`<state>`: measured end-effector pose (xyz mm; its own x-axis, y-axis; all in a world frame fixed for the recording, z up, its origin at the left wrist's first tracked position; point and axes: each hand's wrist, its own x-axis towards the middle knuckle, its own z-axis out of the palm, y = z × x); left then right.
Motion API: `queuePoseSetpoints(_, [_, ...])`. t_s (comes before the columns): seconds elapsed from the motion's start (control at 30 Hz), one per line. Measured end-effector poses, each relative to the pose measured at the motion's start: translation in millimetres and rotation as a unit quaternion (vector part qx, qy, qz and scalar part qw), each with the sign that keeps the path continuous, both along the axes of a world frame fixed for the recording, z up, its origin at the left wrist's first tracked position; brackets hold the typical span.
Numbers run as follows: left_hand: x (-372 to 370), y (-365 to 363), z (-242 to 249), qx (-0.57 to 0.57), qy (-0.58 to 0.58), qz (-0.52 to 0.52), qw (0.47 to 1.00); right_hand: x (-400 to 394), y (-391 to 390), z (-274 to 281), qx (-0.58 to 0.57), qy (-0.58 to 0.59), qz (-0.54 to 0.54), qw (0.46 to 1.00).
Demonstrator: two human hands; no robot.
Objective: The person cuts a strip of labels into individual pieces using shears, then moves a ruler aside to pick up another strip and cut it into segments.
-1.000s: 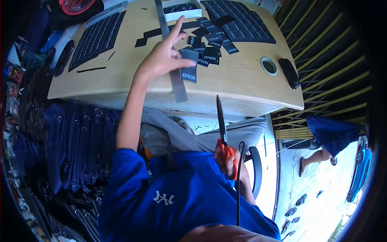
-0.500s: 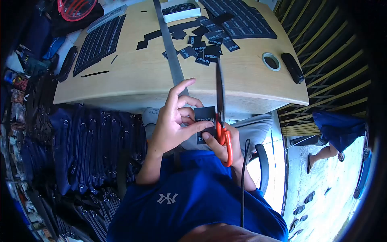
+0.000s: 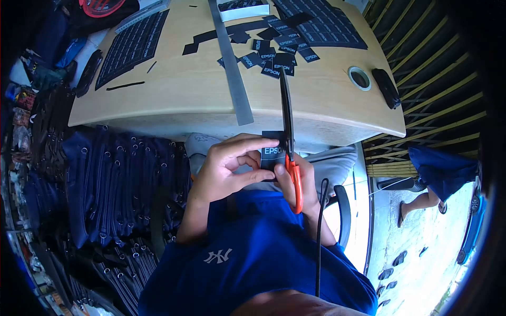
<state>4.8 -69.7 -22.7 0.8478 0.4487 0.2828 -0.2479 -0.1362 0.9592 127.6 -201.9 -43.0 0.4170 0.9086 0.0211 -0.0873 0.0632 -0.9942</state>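
A small black EPSON label is held up in front of me, just short of the table edge. My left hand is closed on its left side, index fingertip near the upper part and thumb at the lower edge. Orange-handled scissors sit in my right hand, blades pointing away toward the table. The right thumb presses the label's lower right corner, and the scissors overlap its right edge in this view. Ahead on the table lies a loose pile of cut EPSON labels.
The wooden table bears a metal ruler, uncut label sheets, a white box, a tape roll and a black case. Dark blue bags hang at left. A person's leg shows beyond the gate.
The left index finger, raised before, has come down onto the label. Both hands have shifted slightly, and the label shows one whole logo rather than two partly covered ones.
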Motion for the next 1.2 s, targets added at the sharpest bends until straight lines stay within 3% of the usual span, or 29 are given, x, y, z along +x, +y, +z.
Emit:
queuePoseSetpoints(0.07, [-2.4,3.3,-0.7,0.02,0.032,-0.021,0.999,2.8,-1.5,-4.8,0.092,-0.067,0.0,0.993])
queuePoseSetpoints(0.27, [-13.2,24.1,-0.7,-0.001,0.064,-0.04,0.997,14.2,-25.7,-23.6,-0.002,0.041,0.099,0.994])
queuePoseSetpoints(0.47, [-19.6,50.9,6.9,-0.026,0.115,-0.148,0.982,39.7,-58.7,-34.6,-0.068,-0.111,0.218,0.967])
queuePoseSetpoints(0.5, [-19.7,55.0,7.7,-0.008,0.128,-0.153,0.98,46.6,-65.7,-28.2,-0.118,-0.103,0.256,0.954])
queuePoseSetpoints(0.63, [-18.4,67.4,12.3,0.008,0.157,-0.199,0.967,59.9,-70.6,-22.0,-0.107,-0.128,0.354,0.92])
queuePoseSetpoints(0.83, [-10.4,65.2,12.4,0.018,0.189,-0.271,0.944,57.0,-63.7,-16.5,-0.123,-0.166,0.355,0.912])
queuePoseSetpoints(1.07, [-5.3,64.6,6.5,0.017,0.184,-0.296,0.937,52.0,-54.2,-15.9,-0.151,-0.122,0.38,0.904])
queuePoseSetpoints(1.2, [-4.1,64.3,5.8,0.003,0.193,-0.309,0.931,47.9,-53.7,-18.5,-0.112,-0.152,0.353,0.916])
